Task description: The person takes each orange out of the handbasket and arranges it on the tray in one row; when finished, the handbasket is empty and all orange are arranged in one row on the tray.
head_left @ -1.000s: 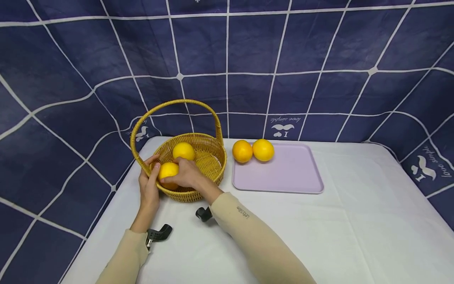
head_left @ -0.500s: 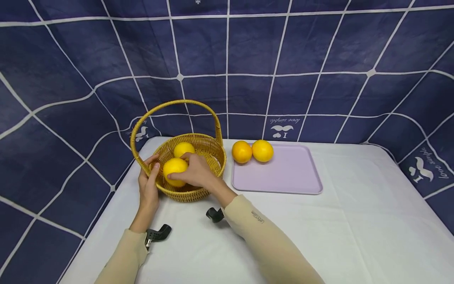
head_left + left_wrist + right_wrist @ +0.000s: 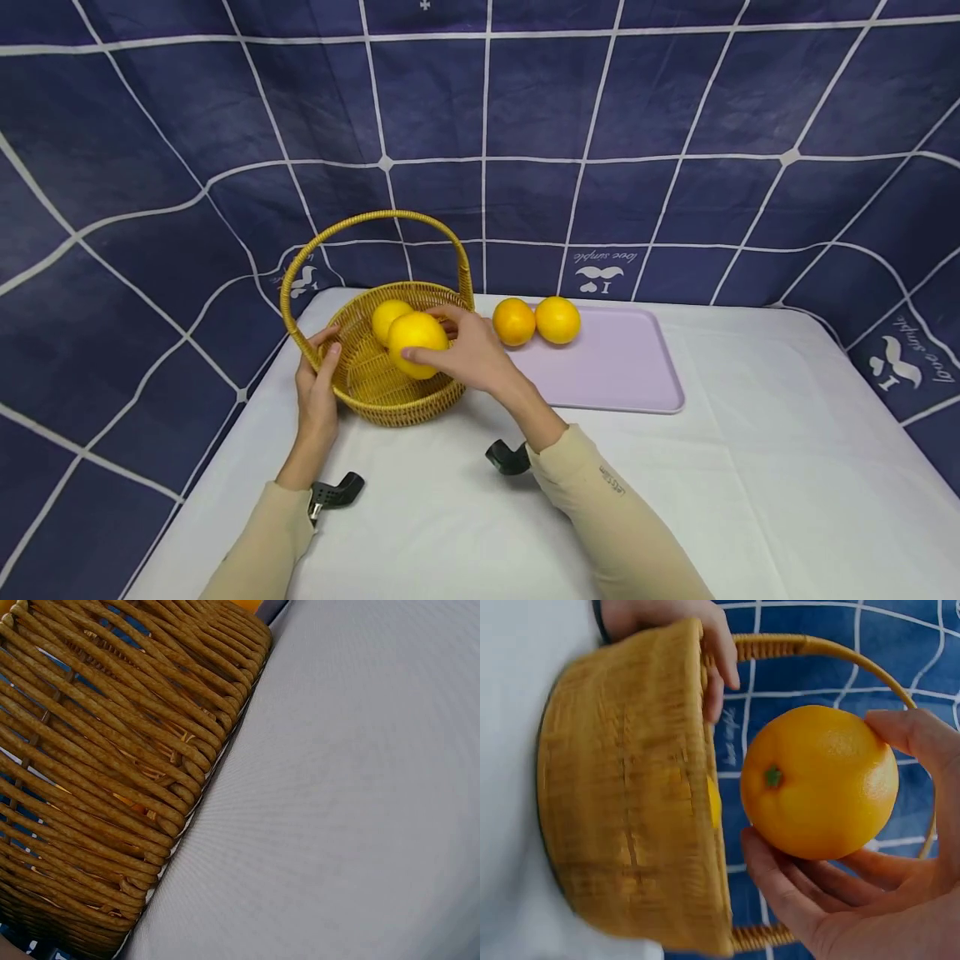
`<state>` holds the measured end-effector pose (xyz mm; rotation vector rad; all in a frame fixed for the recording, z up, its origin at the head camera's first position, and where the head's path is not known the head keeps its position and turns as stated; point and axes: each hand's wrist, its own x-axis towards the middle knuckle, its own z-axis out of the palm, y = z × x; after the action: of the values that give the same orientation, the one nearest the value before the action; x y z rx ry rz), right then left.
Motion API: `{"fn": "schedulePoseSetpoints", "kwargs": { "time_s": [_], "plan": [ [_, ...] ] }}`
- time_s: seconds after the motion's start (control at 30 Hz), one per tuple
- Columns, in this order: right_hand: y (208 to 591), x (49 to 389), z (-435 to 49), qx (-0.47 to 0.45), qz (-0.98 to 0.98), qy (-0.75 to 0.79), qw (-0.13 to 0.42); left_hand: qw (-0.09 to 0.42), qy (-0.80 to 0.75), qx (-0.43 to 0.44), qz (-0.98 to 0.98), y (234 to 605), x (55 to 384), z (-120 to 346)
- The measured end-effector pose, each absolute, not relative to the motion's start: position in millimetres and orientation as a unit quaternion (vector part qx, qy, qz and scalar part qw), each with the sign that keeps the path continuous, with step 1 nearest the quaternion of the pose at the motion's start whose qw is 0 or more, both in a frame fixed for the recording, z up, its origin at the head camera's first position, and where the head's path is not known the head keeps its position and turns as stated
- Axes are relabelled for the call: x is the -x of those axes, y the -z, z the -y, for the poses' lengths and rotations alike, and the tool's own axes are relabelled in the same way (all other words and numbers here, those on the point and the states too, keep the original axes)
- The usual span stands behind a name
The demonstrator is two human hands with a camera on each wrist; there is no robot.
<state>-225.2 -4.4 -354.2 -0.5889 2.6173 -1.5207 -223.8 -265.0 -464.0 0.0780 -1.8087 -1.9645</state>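
Observation:
My right hand (image 3: 476, 350) grips an orange (image 3: 821, 784) between thumb and fingers, lifted above the rim of the wicker basket (image 3: 630, 802); a green stem spot shows on it in the right wrist view. At the basket's left side my left hand (image 3: 317, 400) holds the rim by the foot of the tall handle (image 3: 375, 214), thumb inside. Another orange (image 3: 386, 317) lies in the basket, partly behind the held one. In the left wrist view the woven wall (image 3: 112, 765) fills the left part, and the left hand is nearly all out of frame.
A lilac tray (image 3: 607, 367) sits right of the basket, with two oranges (image 3: 558, 320) side by side at its back left corner. A white cloth (image 3: 750, 467) covers the table. Behind hangs a dark blue curtain (image 3: 540, 100) with white lines.
The right hand has raised the orange from the basket's left front and carried it up and right. The left hand stays on the rim. Tray and its oranges have not moved.

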Motion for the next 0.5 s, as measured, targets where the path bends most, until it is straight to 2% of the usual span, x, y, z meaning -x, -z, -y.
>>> {"fn": "schedulePoseSetpoints", "kwargs": {
  "time_s": [0.5],
  "plan": [
    [339.2,233.2,-88.6,0.129,-0.827,0.545,-0.051,0.242,0.710,-0.017,0.661,466.0,225.7,266.0]
  ]
}}
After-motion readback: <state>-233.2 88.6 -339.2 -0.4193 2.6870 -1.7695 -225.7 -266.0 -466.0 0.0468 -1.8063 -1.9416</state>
